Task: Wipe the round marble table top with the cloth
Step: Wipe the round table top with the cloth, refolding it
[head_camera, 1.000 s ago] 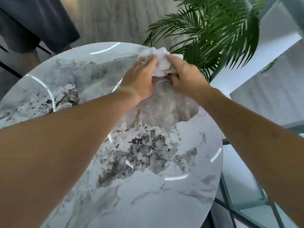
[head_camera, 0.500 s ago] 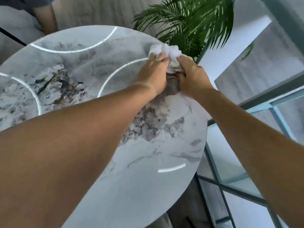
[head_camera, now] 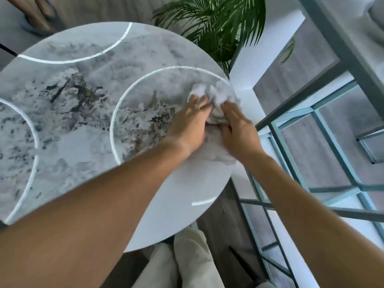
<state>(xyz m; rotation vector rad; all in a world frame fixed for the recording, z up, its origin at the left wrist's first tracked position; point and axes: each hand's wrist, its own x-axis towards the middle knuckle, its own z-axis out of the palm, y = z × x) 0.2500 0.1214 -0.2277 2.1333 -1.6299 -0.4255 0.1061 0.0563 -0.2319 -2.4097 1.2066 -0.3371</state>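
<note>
Both the left hand and right hand, clenched on the crumpled white cloth, had slid it rightward along the round grey-veined marble table top to its right rim, likely finishing that side.

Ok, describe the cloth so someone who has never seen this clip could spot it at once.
Start at the round marble table top and follow its edge to the right side, nearest the green palm plant. There the left hand and right hand press on the cloth, the only crumpled, plain white thing on the grey-veined surface.
</note>
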